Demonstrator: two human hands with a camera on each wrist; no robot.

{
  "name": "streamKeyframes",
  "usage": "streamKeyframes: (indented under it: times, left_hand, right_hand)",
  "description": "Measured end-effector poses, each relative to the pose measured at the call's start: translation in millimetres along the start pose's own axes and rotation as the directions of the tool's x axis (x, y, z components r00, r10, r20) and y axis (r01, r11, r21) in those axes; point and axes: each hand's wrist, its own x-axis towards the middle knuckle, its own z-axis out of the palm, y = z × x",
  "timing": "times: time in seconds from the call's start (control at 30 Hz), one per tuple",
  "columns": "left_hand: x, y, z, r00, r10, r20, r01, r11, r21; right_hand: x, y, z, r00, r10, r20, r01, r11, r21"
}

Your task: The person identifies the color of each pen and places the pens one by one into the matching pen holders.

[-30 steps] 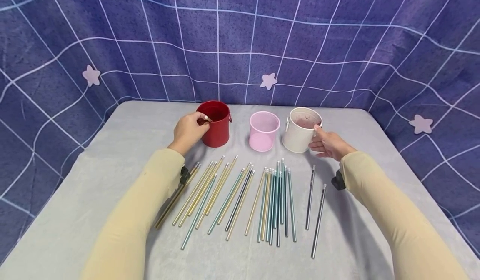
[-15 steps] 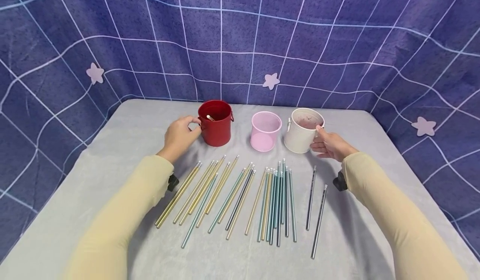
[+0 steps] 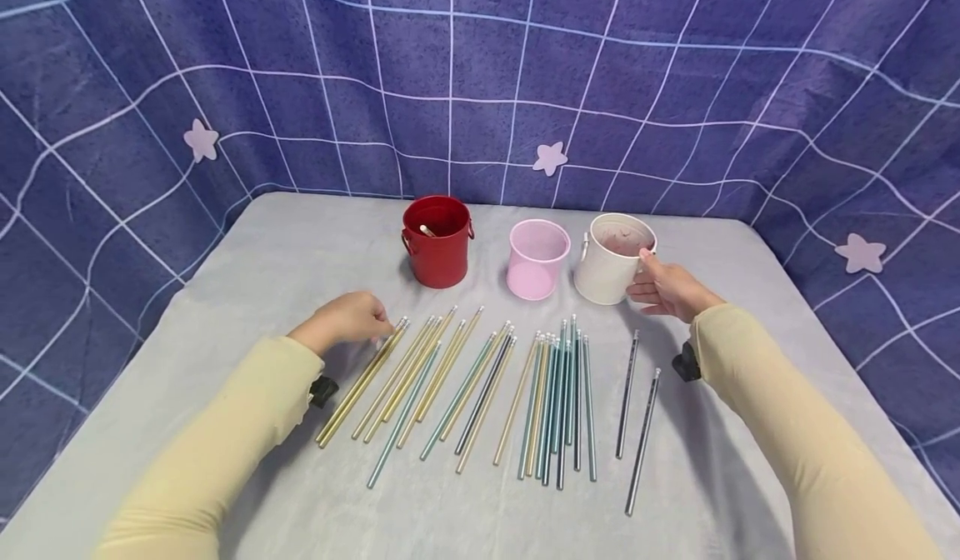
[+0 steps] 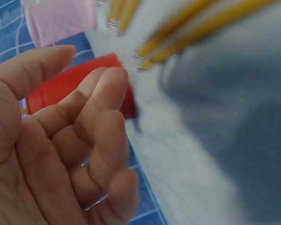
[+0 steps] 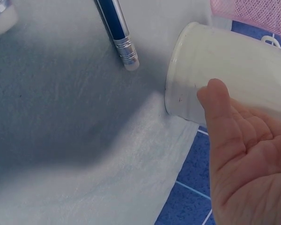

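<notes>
My left hand hovers beside the eraser ends of two gold pencils; in the left wrist view its loosely bent fingers hold nothing, with thumb and fingertips apart. Behind it stands the red bucket, with the white tip of a pencil showing inside. On the right, my right hand holds the white bucket by its near right side, thumb at the rim and fingers along the outer wall. In the right wrist view the hand covers part of that bucket; its thumb is hidden there.
Between the two buckets stands a pink mesh cup. Several gold, teal and dark pencils lie across the middle of the cloth-covered table, including a teal pencil. Two dark pencils lie apart at right. A blue grid curtain hangs behind.
My left hand let go of a pencil inside the red bucket, then moved down and left to the gold pencils. The right hand stayed at the white bucket. The view shifted slightly.
</notes>
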Motion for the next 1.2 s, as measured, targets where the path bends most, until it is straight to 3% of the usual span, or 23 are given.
streamKeyframes:
  times: [0.23,0.47,0.63,0.83,1.03,1.2]
  left_hand:
    - [-11.2,-10.8,14.4,0.995,-0.035,0.088,0.031,0.999,0.044]
    - [-17.4,-7.4,27.1,0.999,-0.047,0.020,0.045,0.995,0.093]
    - [-18.4,-9.2,33.3,0.999,-0.011,0.038,0.009,0.999,0.045]
    - [-16.7,-14.5,32.3,0.999,0.034,0.032,-0.036,0.999,0.036]
    - [-17.4,-11.4,27.9,0.999,0.008,0.051,-0.009,1.000,0.026]
    - [-14.7,-9.7,16.8,0.997,0.073,0.004,-0.072,0.997,-0.011]
  right_hand:
    - [8.6,12,-14,0.997,-0.059,0.045,0.058,0.998,0.014]
    - [-2.1,-1,-2,1.000,-0.004,-0.020,0.003,1.000,-0.020]
    - [-1.1,-2,0,1.000,0.010,-0.024,-0.010,1.000,-0.014]
    - [0.3,-1,2,0.999,0.014,-0.031,-0.015,1.000,-0.018]
    - [0.3,-2,3,1.000,0.007,-0.029,-0.008,1.000,-0.028]
    - [-2.0,-3,3,1.000,0.002,-0.030,-0.002,1.000,-0.019]
